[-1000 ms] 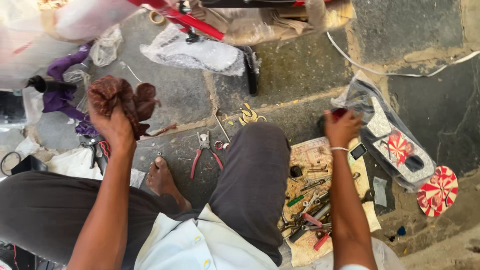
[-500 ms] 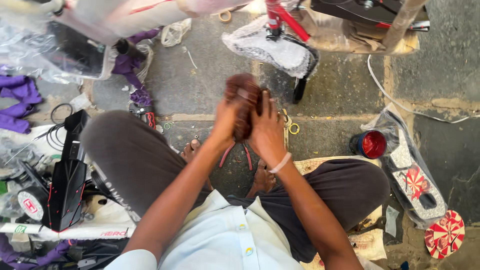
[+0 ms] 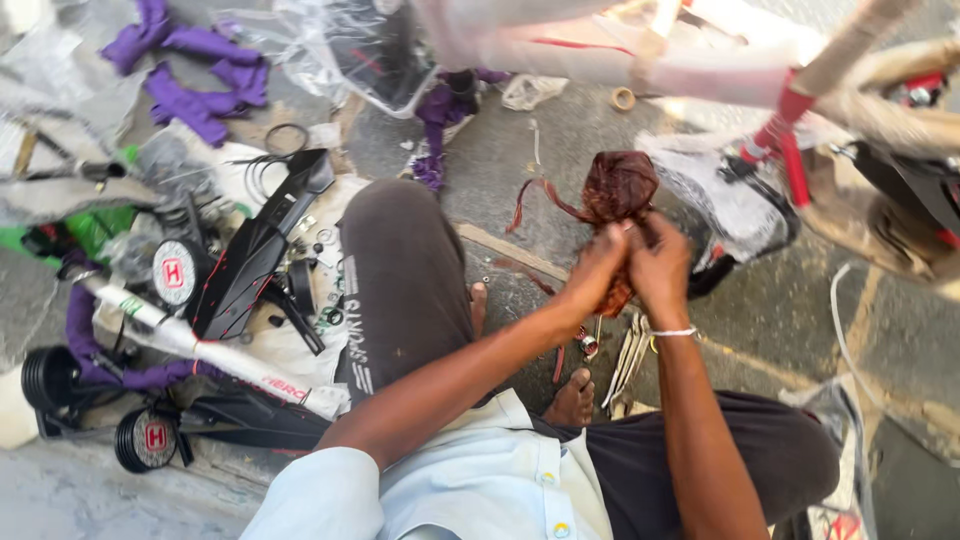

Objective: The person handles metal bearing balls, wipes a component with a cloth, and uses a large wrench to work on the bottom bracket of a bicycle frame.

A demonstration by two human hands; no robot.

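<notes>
Holding a reddish-brown rag (image 3: 618,190) up over the stone floor (image 3: 560,190), above my feet | left hand (image 3: 598,268) and right hand (image 3: 658,262) both pinched shut on its lower end, side by side, bunching it tight | pliers (image 3: 585,345) lying below, near my foot (image 3: 572,400)

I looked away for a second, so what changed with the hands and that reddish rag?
The right hand came over from the tools at the side and joined the left hand on the reddish-brown rag. Both now hold it in front. The left hand's grip on the rag stayed.
</notes>
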